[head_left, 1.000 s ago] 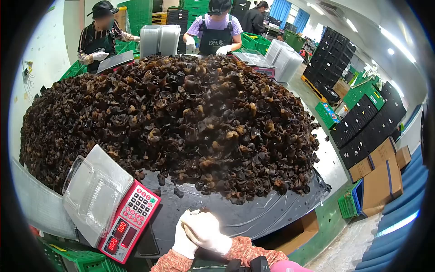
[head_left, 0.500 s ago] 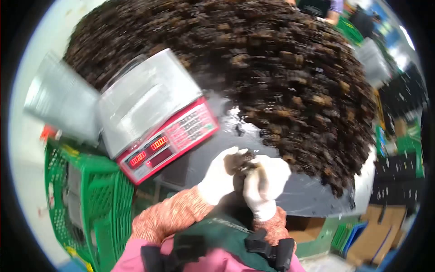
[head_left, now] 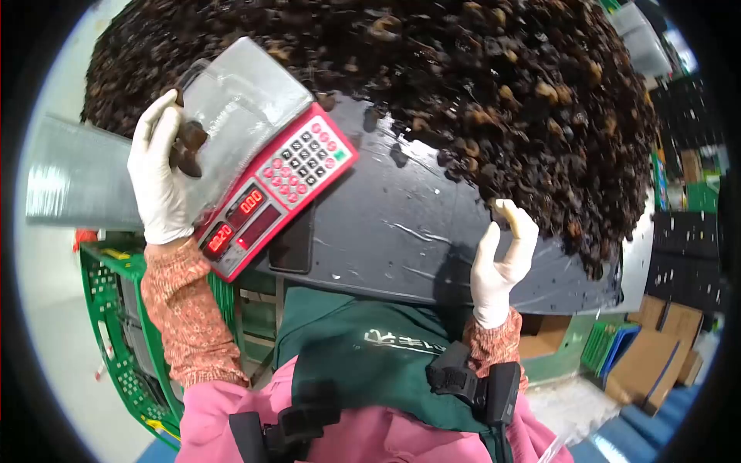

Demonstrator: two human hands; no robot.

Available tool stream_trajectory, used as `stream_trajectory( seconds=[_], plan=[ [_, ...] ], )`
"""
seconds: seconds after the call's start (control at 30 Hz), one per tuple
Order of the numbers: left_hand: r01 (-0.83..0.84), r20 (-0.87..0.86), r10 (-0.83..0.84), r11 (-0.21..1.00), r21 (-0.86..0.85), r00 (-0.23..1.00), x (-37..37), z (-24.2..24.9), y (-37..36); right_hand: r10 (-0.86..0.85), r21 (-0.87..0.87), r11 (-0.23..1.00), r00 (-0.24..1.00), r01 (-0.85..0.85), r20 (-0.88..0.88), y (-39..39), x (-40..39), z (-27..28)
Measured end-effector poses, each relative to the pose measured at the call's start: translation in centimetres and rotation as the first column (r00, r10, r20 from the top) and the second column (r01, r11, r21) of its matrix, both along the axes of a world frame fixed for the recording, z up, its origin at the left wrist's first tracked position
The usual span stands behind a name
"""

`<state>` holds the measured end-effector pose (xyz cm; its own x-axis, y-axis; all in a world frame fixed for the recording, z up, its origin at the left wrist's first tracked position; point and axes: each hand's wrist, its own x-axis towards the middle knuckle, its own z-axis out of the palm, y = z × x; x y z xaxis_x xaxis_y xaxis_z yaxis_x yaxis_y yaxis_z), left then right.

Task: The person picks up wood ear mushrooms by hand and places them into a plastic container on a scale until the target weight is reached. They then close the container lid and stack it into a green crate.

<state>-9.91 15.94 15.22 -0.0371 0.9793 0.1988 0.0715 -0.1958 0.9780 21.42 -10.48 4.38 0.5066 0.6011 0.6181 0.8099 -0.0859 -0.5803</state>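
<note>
My left hand [head_left: 158,174], in a white glove, is over the left edge of the scale's clear-covered pan [head_left: 251,96], its fingers around several dark brown, wet, fungus-like pieces [head_left: 189,145]. The red and white scale [head_left: 309,162] shows lit red digits, 0.00 on one display. At the near edge of a large pile of similar dark pieces [head_left: 509,116], my gloved right hand [head_left: 502,266] is raised with thumb and curled forefinger apart. I see nothing clearly held between them.
A dark table top [head_left: 386,239] lies between the scale and the pile. A dark flat phone-like object [head_left: 293,248] rests below the scale. Green crates [head_left: 116,309] stand at left, beside a clear plastic tub [head_left: 81,174]. Cardboard boxes [head_left: 648,363] are at lower right.
My hands were together in front of me, handling a dark piece. Since then, the left has moved left to the scale with pieces, and the right has moved right toward the pile.
</note>
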Motion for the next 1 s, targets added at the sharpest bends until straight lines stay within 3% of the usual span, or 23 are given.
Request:
stream_trajectory(
  seconds=[0.03, 0.1, 0.13, 0.17, 0.23, 0.3, 0.43, 0.5, 0.6, 0.63, 0.67, 0.7, 0.73, 0.77, 0.83, 1.0],
  plan=[
    [0.048, -0.257, -0.035, 0.998, 0.046, 0.966, -0.8, -0.6, 0.3, -0.035, -0.014, 0.999, 0.999, 0.035, -0.001, -0.6, 0.4, -0.3],
    [0.239, -0.578, -0.125, 0.963, 0.126, 0.806, -1.7, -1.8, 0.4, -0.11, -0.049, 0.993, 0.994, 0.111, 0.004, -1.9, 1.4, -0.5],
    [0.261, -0.482, -0.214, 0.965, 0.033, 0.85, -2.2, -3.1, 0.1, -0.121, -0.038, 0.992, 0.992, 0.123, 0.035, -2.4, 2.2, -0.4],
    [0.268, -0.613, -0.216, 0.963, -0.008, 0.76, -2.8, -3.4, 0.0, -0.145, -0.038, 0.989, 0.989, 0.146, 0.038, -2.8, 3.0, -0.3],
    [0.406, -0.833, -0.166, 0.911, 0.076, 0.528, -3.1, -3.1, -0.4, -0.176, -0.025, 0.984, 0.984, 0.177, 0.039, -3.1, 4.9, -0.4],
    [0.441, -0.823, -0.182, 0.893, 0.091, 0.538, -3.2, -2.8, -0.7, -0.203, -0.022, 0.979, 0.976, 0.205, 0.077, -2.4, 7.3, -0.1],
    [0.34, -0.854, 0.237, 0.842, 0.418, 0.463, -0.9, -0.3, -2.6, -0.324, -0.161, 0.901, 0.87, 0.404, 0.372, 1.2, 11.0, 0.2],
    [0.371, -0.779, 0.42, 0.706, 0.603, 0.467, -0.1, 0.7, -3.8, -0.357, -0.303, 0.813, 0.836, 0.498, 0.417, 2.7, 10.5, -0.2],
    [0.341, -0.718, 0.272, 0.737, 0.584, 0.641, 4.3, 1.0, -7.7, -0.19, -0.325, 0.903, 0.941, 0.279, 0.28, 3.8, 7.3, -2.4],
    [0.367, -0.654, 0.085, 0.77, 0.522, 0.752, 6.0, -0.4, -8.4, -0.165, -0.341, 0.907, 0.953, 0.248, 0.255, 4.1, 5.7, -2.6],
    [0.461, -0.665, -0.098, 0.795, 0.395, 0.74, 7.8, -2.0, -9.6, -0.139, -0.374, 0.896, 0.953, 0.237, 0.27, 4.1, 4.3, -2.1],
    [0.583, -0.773, -0.139, 0.74, 0.335, 0.62, 9.4, -4.0, -10.4, -0.106, -0.416, 0.885, 0.96, 0.21, 0.259, 3.7, 3.7, -2.5],
    [0.662, -0.729, -0.337, 0.72, 0.208, 0.596, 10.8, -6.2, -10.9, -0.082, -0.383, 0.908, 0.969, 0.169, 0.232, 3.8, 3.0, -2.7],
    [0.715, -0.764, -0.327, 0.656, 0.24, 0.557, 11.7, -9.4, -11.6, -0.062, -0.357, 0.925, 0.977, 0.132, 0.202, 3.7, 2.5, -2.5],
    [0.719, -0.784, -0.387, 0.687, 0.107, 0.486, 13.3, -11.1, -13.3, 0.019, -0.361, 0.931, 0.984, 0.046, 0.176, 3.2, 1.8, -1.7],
    [0.711, -0.789, -0.379, 0.696, 0.101, 0.483, 13.6, -14.4, -15.4, 0.231, -0.236, 0.948, 0.971, -0.212, 0.056, 3.1, -0.4, -1.7]
  ],
)
